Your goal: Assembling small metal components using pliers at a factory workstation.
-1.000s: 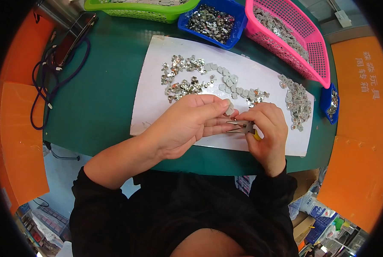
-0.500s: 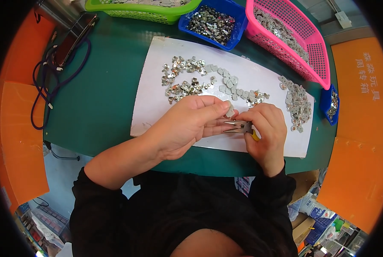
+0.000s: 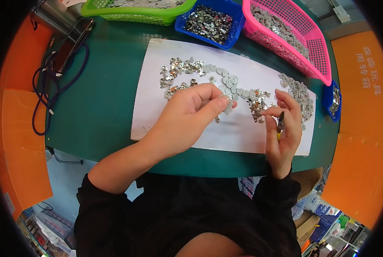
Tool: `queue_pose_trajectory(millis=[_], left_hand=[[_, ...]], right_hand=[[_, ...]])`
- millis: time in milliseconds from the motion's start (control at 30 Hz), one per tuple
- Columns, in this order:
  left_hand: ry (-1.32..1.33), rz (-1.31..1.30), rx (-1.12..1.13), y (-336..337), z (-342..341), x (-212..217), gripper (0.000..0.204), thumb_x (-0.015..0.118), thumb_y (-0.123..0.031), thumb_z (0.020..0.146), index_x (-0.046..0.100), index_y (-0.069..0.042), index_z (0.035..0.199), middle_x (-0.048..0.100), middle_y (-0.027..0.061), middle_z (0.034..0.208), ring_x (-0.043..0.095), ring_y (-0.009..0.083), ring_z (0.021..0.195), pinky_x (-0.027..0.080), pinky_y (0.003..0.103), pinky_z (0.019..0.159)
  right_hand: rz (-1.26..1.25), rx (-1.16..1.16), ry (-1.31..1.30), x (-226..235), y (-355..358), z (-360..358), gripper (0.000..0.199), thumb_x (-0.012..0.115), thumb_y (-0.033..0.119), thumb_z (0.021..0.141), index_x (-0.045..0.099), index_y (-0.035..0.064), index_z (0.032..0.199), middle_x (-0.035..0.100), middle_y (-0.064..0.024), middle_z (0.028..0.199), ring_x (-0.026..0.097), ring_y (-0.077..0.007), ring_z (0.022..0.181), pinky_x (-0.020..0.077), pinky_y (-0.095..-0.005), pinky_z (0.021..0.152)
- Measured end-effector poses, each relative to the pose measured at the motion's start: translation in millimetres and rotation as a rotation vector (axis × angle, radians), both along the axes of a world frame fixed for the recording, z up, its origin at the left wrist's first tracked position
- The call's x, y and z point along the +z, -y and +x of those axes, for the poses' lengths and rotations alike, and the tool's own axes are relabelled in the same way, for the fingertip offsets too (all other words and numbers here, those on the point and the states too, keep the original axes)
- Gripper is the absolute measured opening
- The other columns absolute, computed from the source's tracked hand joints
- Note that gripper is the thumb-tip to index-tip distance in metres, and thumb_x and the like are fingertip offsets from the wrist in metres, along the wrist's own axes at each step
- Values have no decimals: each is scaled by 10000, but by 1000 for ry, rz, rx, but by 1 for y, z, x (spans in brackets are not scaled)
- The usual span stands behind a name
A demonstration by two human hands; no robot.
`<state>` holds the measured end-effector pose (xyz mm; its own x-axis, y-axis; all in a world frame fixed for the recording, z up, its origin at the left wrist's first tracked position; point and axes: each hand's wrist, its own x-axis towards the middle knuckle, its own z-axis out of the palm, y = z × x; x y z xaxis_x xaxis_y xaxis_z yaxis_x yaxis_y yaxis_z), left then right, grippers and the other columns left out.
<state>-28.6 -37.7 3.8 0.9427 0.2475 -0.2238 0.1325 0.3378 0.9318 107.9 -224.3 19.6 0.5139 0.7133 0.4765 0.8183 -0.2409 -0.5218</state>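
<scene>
The left hand (image 3: 187,118) has its fingers (image 3: 215,104) pinched shut on a small flat metal piece (image 3: 228,104), seemingly just one, held just above the white sheet (image 3: 157,85) on the green bench (image 3: 97,107). The right hand (image 3: 281,128), apart from the left, has its fingers curled closed around a small dark tool with a yellow handle (image 3: 280,125). Just beyond both sets of fingertips loose metal pieces (image 3: 191,70) scatter across the sheet, with another heap (image 3: 300,94) beside the right fingers; farther off stand a blue basket (image 3: 210,21), a pink basket (image 3: 285,34) and a green basket (image 3: 135,10).

Green basket (image 3: 135,13), blue bin (image 3: 210,21), pink basket (image 3: 290,36) along my green surface (image 3: 97,107); dark cable (image 3: 50,90) left.
</scene>
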Motion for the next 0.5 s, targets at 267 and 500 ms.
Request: queue_pose_trajectory(millis=[267, 500], left_hand=[[206, -126, 345, -7, 3, -5, 224, 490, -247, 1051, 611, -66, 1001, 714, 119, 1044, 637, 152, 1017, 453, 299, 936], [202, -179, 413, -9, 3, -2, 207, 535, -249, 1029, 626, -65, 1001, 720, 71, 967, 641, 117, 929, 448, 285, 876]], right_hand=[[-226, 176, 56, -12, -25, -22, 221, 787, 49, 694, 692, 100, 888, 571, -45, 781, 541, -253, 785, 379, -343, 720], [-276, 162, 57, -18, -33, -26, 217, 776, 42, 686, 667, 55, 873, 575, -79, 789, 548, -285, 777, 412, -370, 715]])
